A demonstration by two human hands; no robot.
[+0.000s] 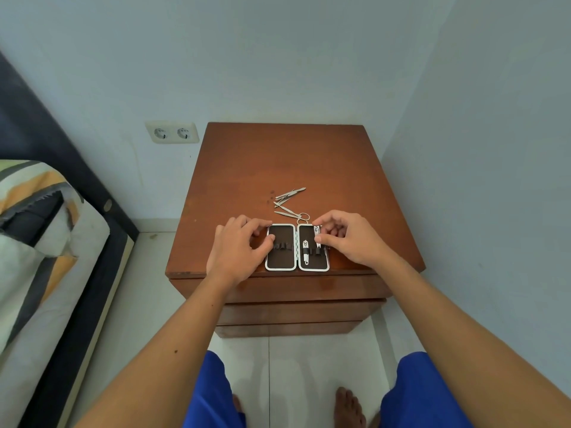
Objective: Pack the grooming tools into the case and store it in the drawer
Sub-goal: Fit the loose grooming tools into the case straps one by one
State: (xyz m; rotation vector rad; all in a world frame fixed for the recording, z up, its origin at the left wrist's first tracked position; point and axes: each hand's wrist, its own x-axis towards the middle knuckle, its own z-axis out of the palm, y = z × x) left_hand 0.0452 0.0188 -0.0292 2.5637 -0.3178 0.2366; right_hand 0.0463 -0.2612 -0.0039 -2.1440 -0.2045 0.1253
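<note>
I see the manicure case (297, 247) lying open flat at the near edge of the wooden nightstand (287, 162), its two brown-lined halves side by side. My left hand (239, 253) rests on the left half, fingers spread and loosely curled, pressing it down and gripping nothing. My right hand (349, 239) pinches a small nail clipper (317, 236) between thumb and forefinger at the far right corner of the right half. One silver tool (306, 251) already sits in the elastic loops of that half. At twelve o'clock from the case, just beyond it, loose metal tools lie in a scattered cluster: small scissors (293, 213) nearest, tweezers (290, 193) farther back. The drawers (296, 310) below the top are shut.
</note>
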